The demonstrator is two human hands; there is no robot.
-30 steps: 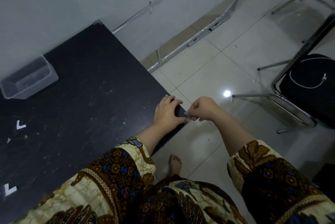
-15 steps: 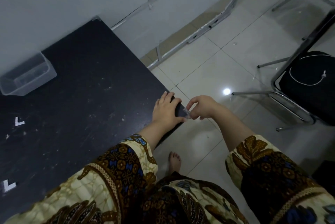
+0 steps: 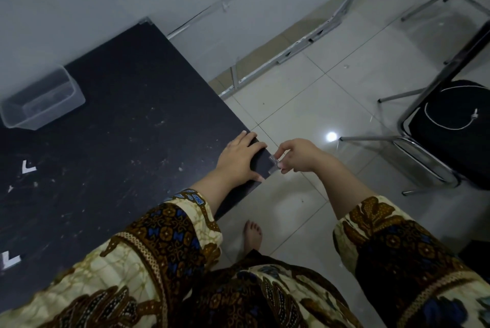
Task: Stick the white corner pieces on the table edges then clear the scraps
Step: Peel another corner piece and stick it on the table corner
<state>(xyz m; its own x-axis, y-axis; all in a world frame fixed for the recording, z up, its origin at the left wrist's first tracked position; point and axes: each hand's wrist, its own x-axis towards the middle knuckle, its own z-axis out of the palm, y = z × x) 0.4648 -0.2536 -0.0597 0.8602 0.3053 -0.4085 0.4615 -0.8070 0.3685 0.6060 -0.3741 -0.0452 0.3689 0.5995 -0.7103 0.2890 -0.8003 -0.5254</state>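
My left hand (image 3: 237, 159) lies flat, fingers spread, on the near right corner of the black table (image 3: 119, 126). Right at that corner tip sits a small pale corner piece (image 3: 273, 163). My right hand (image 3: 297, 155) pinches it from the floor side with thumb and fingertips. Two more white corner pieces lie loose on the tabletop at the left: one (image 3: 27, 167) further back, one (image 3: 9, 260) near the left border. A tiny white scrap (image 3: 10, 188) lies between them.
A clear plastic tub (image 3: 42, 102) stands at the table's back left by the wall. A black chair (image 3: 450, 126) with chrome legs is on the tiled floor to the right. A metal frame (image 3: 286, 51) leans along the wall base. My bare foot (image 3: 253, 233) is below the corner.
My left hand has slid back from the corner tip and flattened, uncovering it. My right hand has opened from a fist into a fingertip pinch on the pale piece at the corner.
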